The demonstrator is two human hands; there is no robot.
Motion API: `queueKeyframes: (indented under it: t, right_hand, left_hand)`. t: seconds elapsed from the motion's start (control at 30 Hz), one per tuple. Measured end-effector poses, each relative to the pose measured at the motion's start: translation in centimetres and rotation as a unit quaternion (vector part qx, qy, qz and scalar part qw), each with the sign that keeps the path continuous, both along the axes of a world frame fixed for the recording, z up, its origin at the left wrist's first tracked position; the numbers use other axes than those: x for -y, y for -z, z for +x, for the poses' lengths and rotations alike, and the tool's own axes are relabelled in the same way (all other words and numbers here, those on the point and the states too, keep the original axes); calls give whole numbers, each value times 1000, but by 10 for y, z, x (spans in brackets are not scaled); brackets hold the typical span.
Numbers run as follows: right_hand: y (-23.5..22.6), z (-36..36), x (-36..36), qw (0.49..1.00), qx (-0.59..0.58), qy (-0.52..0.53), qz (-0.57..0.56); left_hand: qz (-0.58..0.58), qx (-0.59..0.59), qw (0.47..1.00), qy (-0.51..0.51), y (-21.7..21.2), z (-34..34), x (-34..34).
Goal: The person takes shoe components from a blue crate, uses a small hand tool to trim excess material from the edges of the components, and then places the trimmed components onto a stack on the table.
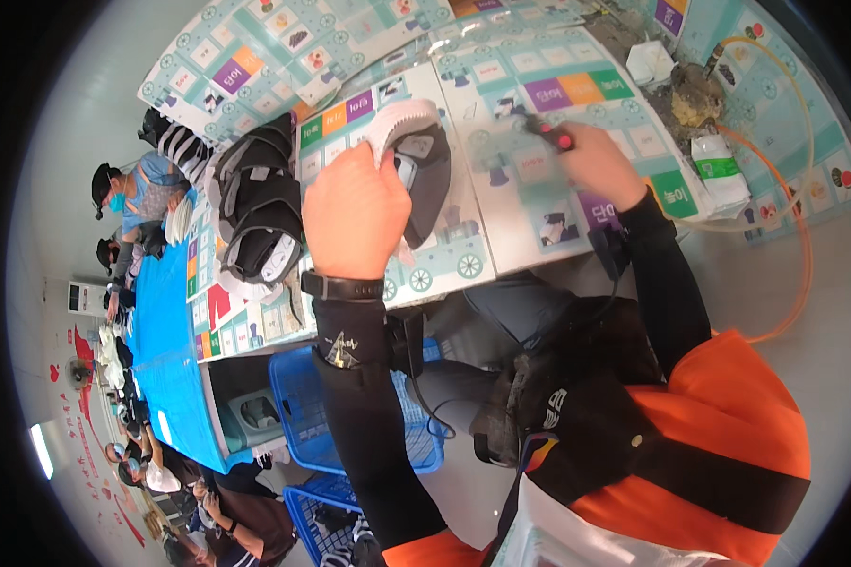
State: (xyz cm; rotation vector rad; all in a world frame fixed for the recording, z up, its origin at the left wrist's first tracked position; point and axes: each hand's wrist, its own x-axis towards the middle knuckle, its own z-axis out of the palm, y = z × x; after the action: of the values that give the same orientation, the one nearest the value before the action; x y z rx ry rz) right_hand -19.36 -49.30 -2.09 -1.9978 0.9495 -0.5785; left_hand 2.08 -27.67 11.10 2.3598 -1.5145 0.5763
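A dark grey shoe with a white sole [428, 194] is tilted up over the patterned tabletop. My left hand [357, 208] is closed around its white sole edge, with the shoe's opening toward the right. To the right, my right hand [600, 165] is wrapped round a small dark tool with a red end [547, 134]. Motion blurs the tool's far tip, so its kind is unclear. The tool is apart from the shoe, above the table. Left of my left hand, several black shoes [260, 203] stand packed in a row.
A brown-crusted container [696, 96] and a white-and-green packet [720, 175] sit at the table's right side, near an orange hose [804, 274]. Blue baskets [303, 406] stand below the table. At left, a blue-covered table [165, 331] has several people along it.
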Motion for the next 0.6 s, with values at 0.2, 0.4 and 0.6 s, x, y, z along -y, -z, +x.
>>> queueKeyframes:
  t: [0.2,0.4,0.6]
  right_hand:
    - [-41,36,-98,956,-1,-178,231]
    - [-32,45,-105,993,4,-114,12]
    - [-34,43,-104,993,-7,-118,-11]
  left_hand:
    - [18,12,1000,-6,-2,-3,-4]
    - [8,-5,1000,-5,-1,-1,-23]
    - [12,-56,998,-3,-1,-3,-24]
